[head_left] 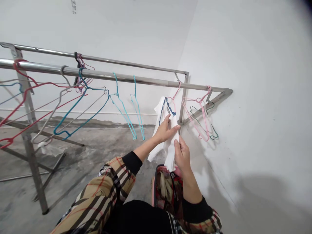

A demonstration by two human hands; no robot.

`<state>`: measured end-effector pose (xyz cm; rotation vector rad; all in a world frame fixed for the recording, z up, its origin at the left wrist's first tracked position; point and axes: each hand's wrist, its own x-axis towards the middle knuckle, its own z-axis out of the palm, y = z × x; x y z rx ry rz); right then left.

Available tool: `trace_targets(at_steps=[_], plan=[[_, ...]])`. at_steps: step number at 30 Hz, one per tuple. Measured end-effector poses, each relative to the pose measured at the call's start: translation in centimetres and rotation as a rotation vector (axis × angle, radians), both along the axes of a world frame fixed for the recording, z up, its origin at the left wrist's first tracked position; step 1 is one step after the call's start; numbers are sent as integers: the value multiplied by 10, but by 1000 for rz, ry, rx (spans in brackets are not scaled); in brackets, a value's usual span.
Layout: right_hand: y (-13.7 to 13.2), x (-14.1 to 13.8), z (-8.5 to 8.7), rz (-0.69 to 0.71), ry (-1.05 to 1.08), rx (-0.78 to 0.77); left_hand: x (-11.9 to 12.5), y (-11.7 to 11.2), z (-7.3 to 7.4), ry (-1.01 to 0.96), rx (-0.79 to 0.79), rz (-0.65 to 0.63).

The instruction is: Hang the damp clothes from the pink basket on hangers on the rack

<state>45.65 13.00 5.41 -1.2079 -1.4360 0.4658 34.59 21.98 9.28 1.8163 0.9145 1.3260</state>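
A white shirt (pixel 159 144) with blue trim along its neckline hangs from a pink hanger (pixel 175 92) hooked on the front rail of the rack. My left hand (pixel 164 130) is on the upper front of the shirt, thumb up near the neckline label and fingers reaching right across the cloth to grip it. Lower on the right side, my right hand (pixel 182 154) pinches the shirt's edge between thumb and fingers. Part of the hanger is hidden inside the shirt.
The metal drying rack (pixel 146 80) runs across to the wall. Turquoise hangers (pixel 137 107), a blue hanger (pixel 80 107) and a red hanger (pixel 24 94) hang leftward; pink hangers (pixel 204 113) and a green hanger (pixel 214 130) hang rightward. Below me stands a pink basket (pixel 153 191) of clothes.
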Motion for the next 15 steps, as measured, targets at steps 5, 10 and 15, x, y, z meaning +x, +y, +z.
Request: trace_targets(at_steps=[5, 10, 15], plan=[[6, -1, -12, -83, -79, 44, -3, -20, 5, 110, -78, -23], [9, -7, -23, -126, 72, 59, -7, -58, 9, 271, 50, 76], [10, 1, -36, -105, 249, 39, -7, -91, 5, 365, 173, -86]])
